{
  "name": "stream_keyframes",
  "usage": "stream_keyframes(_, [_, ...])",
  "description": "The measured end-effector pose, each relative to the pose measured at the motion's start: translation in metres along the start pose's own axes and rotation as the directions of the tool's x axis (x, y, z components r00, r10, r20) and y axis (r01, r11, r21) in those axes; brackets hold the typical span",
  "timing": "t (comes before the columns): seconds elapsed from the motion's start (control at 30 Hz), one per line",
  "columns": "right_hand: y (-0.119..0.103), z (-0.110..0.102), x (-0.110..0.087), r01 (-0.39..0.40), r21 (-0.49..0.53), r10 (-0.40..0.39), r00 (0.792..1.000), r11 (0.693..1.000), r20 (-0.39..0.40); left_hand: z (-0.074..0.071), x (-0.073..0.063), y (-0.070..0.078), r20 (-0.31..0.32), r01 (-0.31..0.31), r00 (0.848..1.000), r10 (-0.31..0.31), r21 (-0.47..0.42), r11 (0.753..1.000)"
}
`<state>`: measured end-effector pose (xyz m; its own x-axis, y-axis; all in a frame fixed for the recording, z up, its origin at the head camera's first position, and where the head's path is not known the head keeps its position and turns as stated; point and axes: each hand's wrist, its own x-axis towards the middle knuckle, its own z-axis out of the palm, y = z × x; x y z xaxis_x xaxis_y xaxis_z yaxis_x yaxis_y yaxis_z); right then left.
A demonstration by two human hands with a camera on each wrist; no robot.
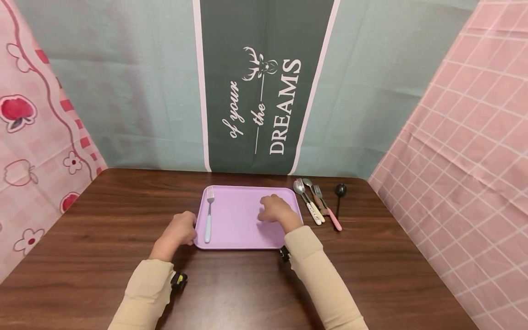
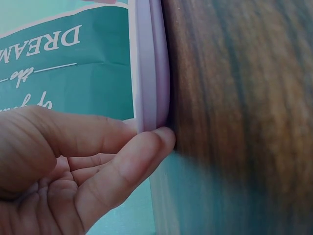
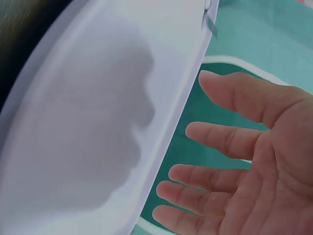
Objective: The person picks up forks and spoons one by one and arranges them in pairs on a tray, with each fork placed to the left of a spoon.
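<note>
A light purple tray (image 1: pixel 237 215) lies on the dark wooden table. On its left side rests a fork (image 1: pixel 209 215) with a pale blue handle, tines pointing away from me. My left hand (image 1: pixel 181 228) is at the tray's left edge; in the left wrist view its thumb and forefinger pinch the rim of the tray (image 2: pixel 149 68). Above the right half of the tray hovers my right hand (image 1: pixel 275 211). The right wrist view shows that hand (image 3: pixel 254 156) with its fingers spread and relaxed, holding nothing, its shadow falling on the tray surface.
Right of the tray lie several pieces of cutlery: spoons (image 1: pixel 299 186), a fork with a pink handle (image 1: pixel 335 221) and a brown-handled piece (image 1: pixel 320 204). Beside them is a black ladle-like spoon (image 1: pixel 340 190). Cloth hangings (image 1: pixel 156 91) enclose the table's back and sides.
</note>
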<state>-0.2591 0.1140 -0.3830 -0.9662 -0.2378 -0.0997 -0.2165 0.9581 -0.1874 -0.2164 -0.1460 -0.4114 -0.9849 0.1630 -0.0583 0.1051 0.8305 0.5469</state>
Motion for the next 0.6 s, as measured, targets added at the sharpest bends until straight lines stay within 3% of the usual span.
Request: stream_keyframes(0.6, [0.051, -0.009, -0.007, -0.007, 0.001, 0.007, 1.000, 1.000, -0.023, 0.000, 0.001, 0.000, 0.000, 0.010, 1.000, -0.010, -0.013, 1.000])
